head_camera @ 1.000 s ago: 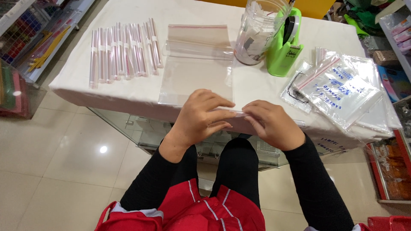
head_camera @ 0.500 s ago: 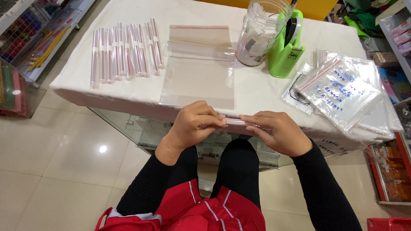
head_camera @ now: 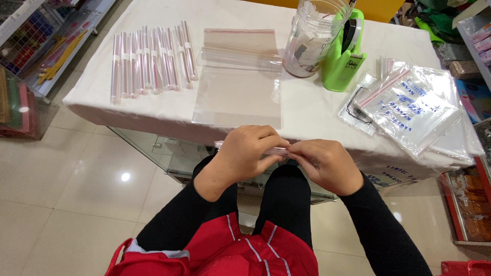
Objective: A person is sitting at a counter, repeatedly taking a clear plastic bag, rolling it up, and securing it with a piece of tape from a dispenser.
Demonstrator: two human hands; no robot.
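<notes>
Both hands meet just below the near edge of the table — the left hand (head_camera: 245, 156) and the right hand (head_camera: 327, 163) are each pinched around a rolled clear plastic bag (head_camera: 279, 151), which runs sideways between them as a thin tube with a pinkish strip along it. A second ago the hands sat higher, over the tablecloth edge, with the fingers spread flatter across the plastic; now they have dropped a little toward the lap and the fingertips have closed in, so the roll looks tighter and narrower than it did. By my reading the rolling of this piece is nearly done.

On the white tablecloth (head_camera: 307, 110) straight ahead lies a flat clear zip bag (head_camera: 238, 94), with another flat bag (head_camera: 240, 43) beyond it. To the left is a row of finished rolled bags (head_camera: 151, 61), side by side. To the right stand a clear plastic jar (head_camera: 313, 38) and, touching it, a green tape dispenser (head_camera: 343, 56) — further right, a loose pile of printed plastic bags (head_camera: 414, 110).
</notes>
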